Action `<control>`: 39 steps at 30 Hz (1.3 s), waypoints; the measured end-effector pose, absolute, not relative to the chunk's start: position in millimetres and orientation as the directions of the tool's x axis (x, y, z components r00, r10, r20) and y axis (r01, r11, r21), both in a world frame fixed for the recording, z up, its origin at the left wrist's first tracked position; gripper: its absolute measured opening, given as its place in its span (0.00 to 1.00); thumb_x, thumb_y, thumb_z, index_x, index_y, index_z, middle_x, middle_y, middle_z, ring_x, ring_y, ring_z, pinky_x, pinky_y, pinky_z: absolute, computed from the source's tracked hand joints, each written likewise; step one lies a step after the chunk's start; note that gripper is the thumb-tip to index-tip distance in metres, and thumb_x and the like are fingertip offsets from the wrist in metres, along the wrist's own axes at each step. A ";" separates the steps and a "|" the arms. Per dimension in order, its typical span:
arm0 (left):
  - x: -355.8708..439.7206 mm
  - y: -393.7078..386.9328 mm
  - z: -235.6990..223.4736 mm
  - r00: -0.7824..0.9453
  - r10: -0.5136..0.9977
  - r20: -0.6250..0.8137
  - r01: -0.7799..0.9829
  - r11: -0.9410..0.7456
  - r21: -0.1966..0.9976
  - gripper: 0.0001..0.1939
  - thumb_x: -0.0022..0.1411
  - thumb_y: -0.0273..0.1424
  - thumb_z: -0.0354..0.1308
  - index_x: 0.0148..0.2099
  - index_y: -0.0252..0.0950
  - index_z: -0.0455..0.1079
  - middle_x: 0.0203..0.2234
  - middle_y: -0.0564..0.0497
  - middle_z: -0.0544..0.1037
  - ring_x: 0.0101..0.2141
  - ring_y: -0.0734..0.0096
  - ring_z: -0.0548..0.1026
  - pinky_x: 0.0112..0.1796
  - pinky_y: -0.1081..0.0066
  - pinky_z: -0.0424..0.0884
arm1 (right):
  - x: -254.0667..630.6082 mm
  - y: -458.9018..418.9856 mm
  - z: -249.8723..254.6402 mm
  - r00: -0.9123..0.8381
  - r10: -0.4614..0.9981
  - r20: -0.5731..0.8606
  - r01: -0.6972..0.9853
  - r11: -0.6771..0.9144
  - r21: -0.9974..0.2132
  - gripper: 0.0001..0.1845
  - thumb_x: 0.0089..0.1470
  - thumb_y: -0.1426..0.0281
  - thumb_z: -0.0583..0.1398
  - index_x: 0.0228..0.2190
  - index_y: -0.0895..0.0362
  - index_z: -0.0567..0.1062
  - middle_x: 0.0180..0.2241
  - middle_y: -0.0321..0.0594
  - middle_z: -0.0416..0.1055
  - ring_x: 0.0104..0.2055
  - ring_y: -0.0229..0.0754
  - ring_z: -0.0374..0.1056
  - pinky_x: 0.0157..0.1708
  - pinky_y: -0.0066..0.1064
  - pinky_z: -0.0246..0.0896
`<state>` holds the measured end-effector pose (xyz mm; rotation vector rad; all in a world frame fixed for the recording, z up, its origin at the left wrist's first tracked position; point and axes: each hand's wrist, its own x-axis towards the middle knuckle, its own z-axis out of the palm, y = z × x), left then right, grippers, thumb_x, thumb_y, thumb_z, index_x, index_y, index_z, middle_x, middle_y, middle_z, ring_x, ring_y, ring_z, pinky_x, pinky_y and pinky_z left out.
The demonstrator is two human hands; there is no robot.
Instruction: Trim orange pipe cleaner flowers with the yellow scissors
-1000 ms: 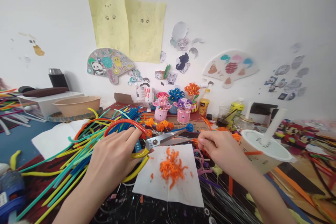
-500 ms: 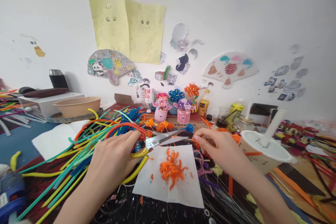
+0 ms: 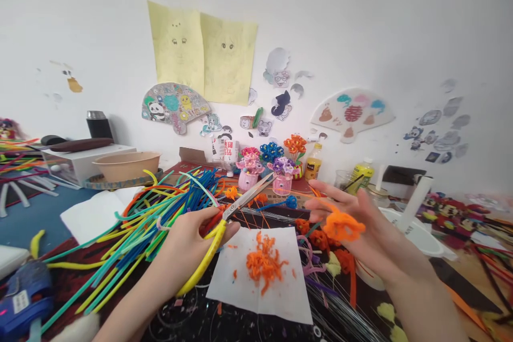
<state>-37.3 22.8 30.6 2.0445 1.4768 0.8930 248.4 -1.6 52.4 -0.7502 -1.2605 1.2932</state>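
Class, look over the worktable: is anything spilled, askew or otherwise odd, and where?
Loose scraps stand out. Orange clippings lie heaped on the white paper, with a few bits apart from the pile. One orange scrap lies off the paper on the dark surface, looking strayed.

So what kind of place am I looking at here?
Probably a craft work table: bundled fuzzy stems, scissors in the left hand, and orange clippings on white paper, with small potted craft flowers behind.
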 end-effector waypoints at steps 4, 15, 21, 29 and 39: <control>-34.8 19.6 33.7 0.270 0.953 0.138 0.511 -0.263 0.818 0.24 0.56 0.52 0.52 0.23 0.37 0.57 0.16 0.59 0.58 0.20 0.77 0.55 0.22 0.75 0.50 | 244.0 -2.7 47.5 -0.143 0.941 0.306 -0.287 0.256 -0.923 0.23 0.46 0.64 0.68 0.46 0.48 0.78 0.46 0.44 0.77 0.45 0.49 0.74 0.43 0.36 0.71; -31.4 18.5 26.8 0.447 0.895 -0.009 0.423 -0.202 0.884 0.25 0.57 0.52 0.54 0.22 0.36 0.62 0.15 0.59 0.62 0.18 0.79 0.56 0.21 0.75 0.49 | 208.9 4.5 36.2 0.109 0.873 0.475 -0.077 0.484 -0.872 0.11 0.49 0.65 0.67 0.38 0.50 0.81 0.32 0.41 0.81 0.34 0.42 0.77 0.35 0.29 0.74; -25.9 13.1 31.0 0.526 0.850 -0.035 0.377 -0.197 0.905 0.24 0.56 0.50 0.57 0.22 0.36 0.61 0.13 0.60 0.60 0.17 0.80 0.55 0.20 0.76 0.49 | 210.7 7.0 28.7 0.176 0.705 0.687 0.296 0.628 -0.720 0.07 0.49 0.66 0.67 0.33 0.50 0.83 0.30 0.39 0.81 0.29 0.45 0.77 0.32 0.32 0.76; -23.2 16.0 18.7 0.522 0.853 0.028 0.411 -0.280 0.868 0.21 0.59 0.51 0.51 0.28 0.37 0.59 0.19 0.59 0.61 0.21 0.77 0.59 0.24 0.76 0.56 | 203.8 -0.4 30.6 0.293 0.708 0.642 0.342 0.549 -0.762 0.08 0.51 0.62 0.66 0.26 0.53 0.80 0.27 0.40 0.79 0.30 0.45 0.75 0.32 0.34 0.73; -19.0 18.6 15.2 0.247 0.949 0.196 0.723 -0.315 0.616 0.13 0.60 0.42 0.47 0.40 0.39 0.58 0.32 0.49 0.72 0.32 0.61 0.70 0.33 0.67 0.62 | 204.9 1.7 42.7 0.232 0.800 0.553 0.153 0.532 -0.833 0.14 0.56 0.57 0.60 0.26 0.52 0.73 0.32 0.42 0.76 0.38 0.49 0.73 0.40 0.41 0.71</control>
